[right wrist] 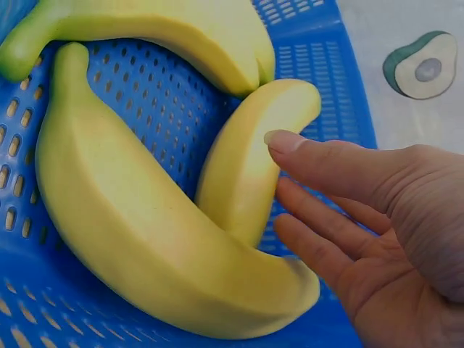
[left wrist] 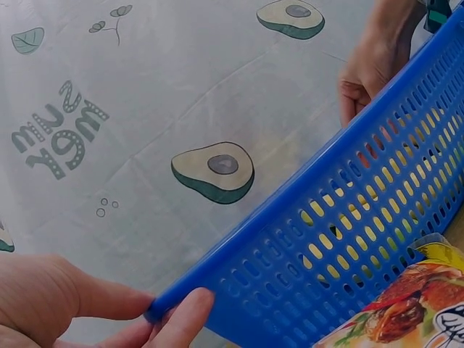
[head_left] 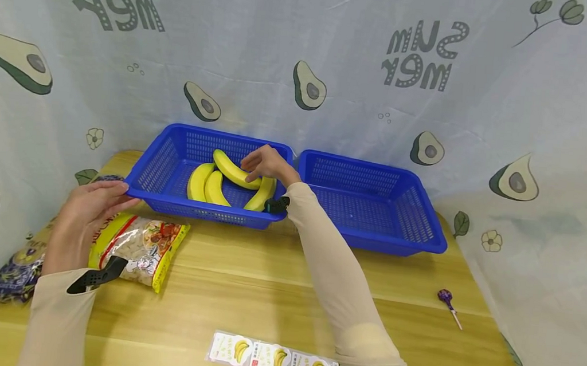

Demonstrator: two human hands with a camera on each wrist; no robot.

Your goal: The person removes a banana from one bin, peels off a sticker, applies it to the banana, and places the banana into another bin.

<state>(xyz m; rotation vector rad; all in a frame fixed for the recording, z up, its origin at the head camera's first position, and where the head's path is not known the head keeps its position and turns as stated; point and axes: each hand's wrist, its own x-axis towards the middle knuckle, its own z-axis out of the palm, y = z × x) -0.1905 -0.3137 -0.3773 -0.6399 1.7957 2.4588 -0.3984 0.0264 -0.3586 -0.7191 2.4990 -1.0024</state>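
Note:
A blue plastic basket [head_left: 203,209] stands at the back left with several yellow bananas [head_left: 232,172] lying in it. My left hand [head_left: 87,207] pinches the basket's front left corner between thumb and fingers; the left wrist view shows the rim caught there. Over the basket's right side, my right hand [head_left: 269,164] hangs with loosely bent, parted fingers. From the right wrist, its thumb appears at the edge of a shorter-looking banana [right wrist: 250,159], fingers just beside it. Whether they touch cannot be told. A bigger-looking banana [right wrist: 145,217] lies in front.
Another blue basket [head_left: 397,246] adjoins on the right. A yellow-red food bag [head_left: 143,246] lies before the left basket, a dark purple bag [head_left: 14,276] farther left. Banana-printed stickers [head_left: 274,358] lie at the front, a lollipop [head_left: 447,299] at the right. A printed curtain [head_left: 263,43] hangs behind.

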